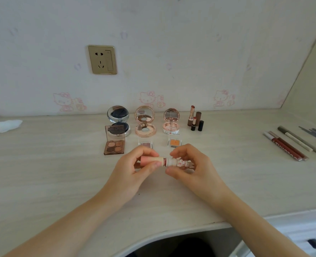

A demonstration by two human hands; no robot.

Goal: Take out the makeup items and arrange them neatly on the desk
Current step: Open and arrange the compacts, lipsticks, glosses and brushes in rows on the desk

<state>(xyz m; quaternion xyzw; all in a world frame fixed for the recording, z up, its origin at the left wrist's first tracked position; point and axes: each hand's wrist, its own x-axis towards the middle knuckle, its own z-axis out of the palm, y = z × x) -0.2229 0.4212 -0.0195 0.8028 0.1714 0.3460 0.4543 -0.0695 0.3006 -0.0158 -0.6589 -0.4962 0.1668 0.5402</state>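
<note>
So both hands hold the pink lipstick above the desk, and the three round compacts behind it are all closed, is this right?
Not quite. The head view shows the three round compacts open, not closed: the silver compact, the rose-gold compact and the small pink compact each have the lid raised with the mirror facing forward. The rest holds: the left hand and the right hand both hold the pink lipstick above the desk.

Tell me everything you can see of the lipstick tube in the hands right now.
The lipstick tube lies sideways above the desk, held between both hands. The left hand grips its smooth pink end; the right hand grips the cream, ridged, patterned end. A narrow reddish band shows at the join, so the two parts seem slightly apart. It looks like plastic.
</note>
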